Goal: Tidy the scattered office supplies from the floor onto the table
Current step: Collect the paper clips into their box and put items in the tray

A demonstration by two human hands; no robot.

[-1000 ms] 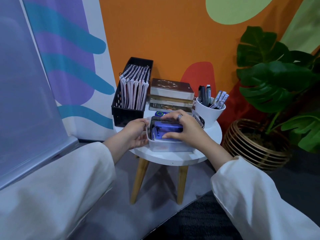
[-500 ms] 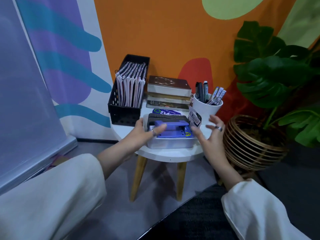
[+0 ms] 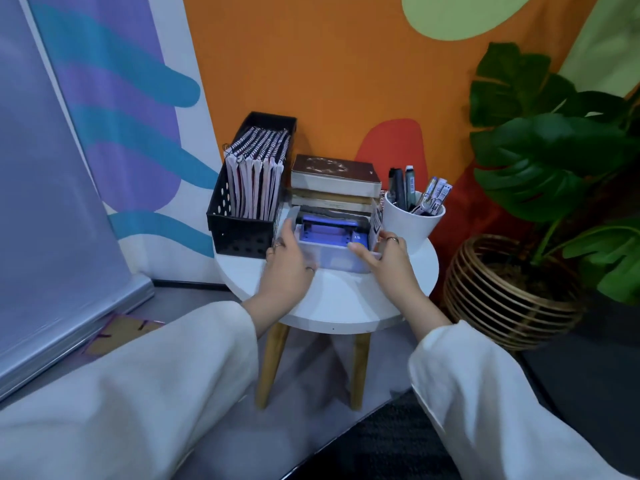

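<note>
I see the clear plastic bin [image 3: 341, 259] sitting on the round white table [image 3: 346, 303], now pushed back until it is just in front of the stack of books [image 3: 334, 183], farther in than half a second ago. Inside it lies a blue and black hole punch [image 3: 330, 228]. My left hand [image 3: 287, 271] has shifted from the bin's top to its left side, fingers curled round that corner. My right hand [image 3: 391, 261], which was off the bin with spread fingers a moment back, now grips the right end, thumb on the front rim and fingers round the side. To the left of the bin stands the black basket [image 3: 242, 230] of spiral notebooks [image 3: 258, 178]; to the right, the white cup [image 3: 412, 220] of pens, touching or just beside the bin. Beyond the table is a potted plant [image 3: 540, 188] in a woven basket.
</note>
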